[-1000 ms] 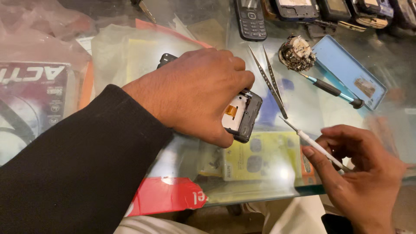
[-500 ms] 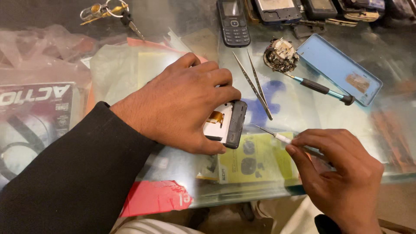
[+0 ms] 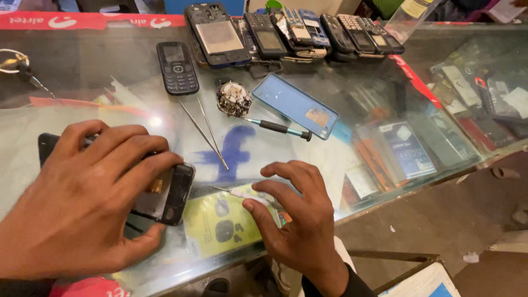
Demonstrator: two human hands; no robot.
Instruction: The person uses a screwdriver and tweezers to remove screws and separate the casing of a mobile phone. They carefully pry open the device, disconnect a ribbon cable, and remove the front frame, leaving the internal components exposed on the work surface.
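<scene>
My left hand (image 3: 82, 203) lies flat over an opened black phone (image 3: 175, 195) on the glass counter, pressing it down; only the phone's right end and a bit of its inner parts show. My right hand (image 3: 300, 220) rests just right of it, fingers spread. Its thumb and forefinger pinch a thin white-handled screwdriver (image 3: 239, 192), which lies low on the glass with its metal tip pointing left toward the phone.
Steel tweezers (image 3: 206, 132), a dark screwdriver with a teal end (image 3: 280, 129), a blue back cover (image 3: 294, 104) and a round bundle of small parts (image 3: 234, 99) lie beyond. A black keypad phone (image 3: 177, 67) and a row of several phones (image 3: 308, 33) sit at the back. The counter edge (image 3: 385, 192) runs along the right.
The view has tilted up and pulled back. My right hand has lowered the white screwdriver onto the glass and spread its fingers. My left hand stays on the phone.
</scene>
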